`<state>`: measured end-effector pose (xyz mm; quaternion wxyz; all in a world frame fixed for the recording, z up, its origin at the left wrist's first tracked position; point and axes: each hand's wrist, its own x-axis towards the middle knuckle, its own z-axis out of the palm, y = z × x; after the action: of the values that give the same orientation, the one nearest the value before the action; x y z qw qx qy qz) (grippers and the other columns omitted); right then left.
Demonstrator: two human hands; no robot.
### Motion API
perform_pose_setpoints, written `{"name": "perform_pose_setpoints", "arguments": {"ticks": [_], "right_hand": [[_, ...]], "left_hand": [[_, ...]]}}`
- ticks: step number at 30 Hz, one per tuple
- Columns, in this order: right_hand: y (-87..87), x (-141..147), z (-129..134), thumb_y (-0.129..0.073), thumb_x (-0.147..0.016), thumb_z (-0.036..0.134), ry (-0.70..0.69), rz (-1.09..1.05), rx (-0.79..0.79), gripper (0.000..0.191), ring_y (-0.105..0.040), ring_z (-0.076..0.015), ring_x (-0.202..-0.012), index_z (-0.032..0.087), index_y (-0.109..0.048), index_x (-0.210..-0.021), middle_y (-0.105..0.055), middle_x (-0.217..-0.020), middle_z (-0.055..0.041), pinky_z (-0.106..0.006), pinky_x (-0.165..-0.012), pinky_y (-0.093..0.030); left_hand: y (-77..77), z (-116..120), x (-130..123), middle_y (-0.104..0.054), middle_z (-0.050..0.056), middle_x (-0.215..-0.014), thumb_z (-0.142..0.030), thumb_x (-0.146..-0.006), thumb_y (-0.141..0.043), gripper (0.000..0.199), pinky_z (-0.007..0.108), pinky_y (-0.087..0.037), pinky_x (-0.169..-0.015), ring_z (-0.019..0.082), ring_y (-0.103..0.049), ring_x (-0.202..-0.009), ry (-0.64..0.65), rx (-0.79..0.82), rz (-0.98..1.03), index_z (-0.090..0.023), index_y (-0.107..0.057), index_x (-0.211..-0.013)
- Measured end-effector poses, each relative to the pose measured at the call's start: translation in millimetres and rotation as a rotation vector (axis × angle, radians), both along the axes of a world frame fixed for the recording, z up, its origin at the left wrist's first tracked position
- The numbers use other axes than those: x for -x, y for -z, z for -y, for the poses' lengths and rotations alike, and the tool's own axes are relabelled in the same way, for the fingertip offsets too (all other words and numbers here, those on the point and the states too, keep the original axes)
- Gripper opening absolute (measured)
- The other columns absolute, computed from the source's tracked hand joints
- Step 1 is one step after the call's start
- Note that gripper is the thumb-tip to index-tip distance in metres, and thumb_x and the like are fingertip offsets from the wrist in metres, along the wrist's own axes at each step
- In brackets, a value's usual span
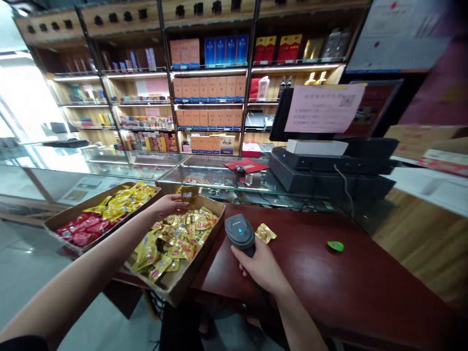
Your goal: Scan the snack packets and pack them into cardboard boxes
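While my right hand [261, 267] wraps around the dark scanner [239, 230] above the desk [307, 278], I have my left hand [167, 205] pinching a brownish-gold packet [189, 194] over the far end of the cardboard box [177, 292], at the desk's left edge. Beyond my right hand lies a loose packet [266, 233]; a green item [335, 246] rests towards the right edge.

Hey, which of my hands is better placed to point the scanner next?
Probably your right hand: it grips the scanner. Your left hand is over the open box, with a gold packet at its fingertips.
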<state>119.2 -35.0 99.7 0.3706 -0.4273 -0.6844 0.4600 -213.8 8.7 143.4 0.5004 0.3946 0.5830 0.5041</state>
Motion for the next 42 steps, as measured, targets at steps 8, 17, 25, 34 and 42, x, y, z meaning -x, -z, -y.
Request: {"name": "perform_pose_setpoints", "arguments": {"ticks": [8, 17, 25, 34, 42], "right_hand": [[1.2, 31.7, 1.6, -0.065, -0.087, 0.036, -0.150, -0.018, -0.083, 0.022, -0.062, -0.0133, -0.049, 0.018, -0.062, -0.100, -0.065, -0.072, 0.0002, -0.022, -0.044, -0.050], [10.1, -13.1, -2.3, -0.071, -0.081, 0.035, 0.042, -0.006, 0.014, 0.030, -0.059, -0.0130, -0.042, 0.017, -0.063, -0.104, -0.066, -0.061, 0.0008, -0.021, -0.041, -0.048], [27.7, -88.7, -7.0, -0.069, -0.082, 0.039, 0.250, -0.041, 0.055, 0.026, -0.059, -0.0146, -0.041, 0.019, -0.061, -0.096, -0.060, -0.053, 0.0048, -0.023, -0.040, -0.049], [41.1, -128.9, 0.0, -0.067, -0.085, 0.039, 0.344, -0.087, 0.055, 0.022, -0.058, -0.0141, -0.039, 0.022, -0.055, -0.091, -0.060, -0.053, 0.0055, -0.023, -0.040, -0.048], [46.0, -134.2, 0.0, -0.068, -0.083, 0.040, 0.377, -0.106, 0.095, 0.024, -0.057, -0.0139, -0.038, 0.021, -0.056, -0.091, -0.058, -0.051, 0.0067, -0.022, -0.038, -0.046]], "left_hand": [[-26.9, 54.8, 51.2, -0.078, 0.010, -0.101, -0.033, -0.050, -0.096, 0.067, 0.022, -0.054, -0.067, 0.019, -0.072, -0.088, -0.091, 0.079, -0.186, -0.019, -0.075, -0.112], [11.9, -16.0, -55.2, -0.076, 0.012, -0.110, -0.041, -0.058, -0.091, 0.068, 0.033, -0.054, -0.084, 0.024, -0.071, -0.099, 0.252, 0.048, -0.159, -0.019, -0.072, -0.119], [55.6, -86.7, -186.6, -0.079, 0.008, -0.088, -0.031, -0.061, -0.082, 0.034, 0.031, -0.053, -0.080, 0.027, -0.072, -0.087, 0.424, -0.230, -0.729, -0.019, -0.080, -0.093], [80.6, -111.5, -265.8, -0.058, 0.009, -0.146, -0.001, -0.078, -0.060, 0.052, 0.041, -0.031, -0.114, 0.028, -0.048, -0.138, 0.825, -0.715, -1.230, -0.030, -0.073, -0.119], [78.0, -126.3, -257.3, -0.070, 0.015, -0.123, 0.001, -0.066, -0.070, 0.031, 0.044, -0.027, -0.115, 0.033, -0.048, -0.137, 0.941, -0.704, -1.442, -0.020, -0.076, -0.087]]}}
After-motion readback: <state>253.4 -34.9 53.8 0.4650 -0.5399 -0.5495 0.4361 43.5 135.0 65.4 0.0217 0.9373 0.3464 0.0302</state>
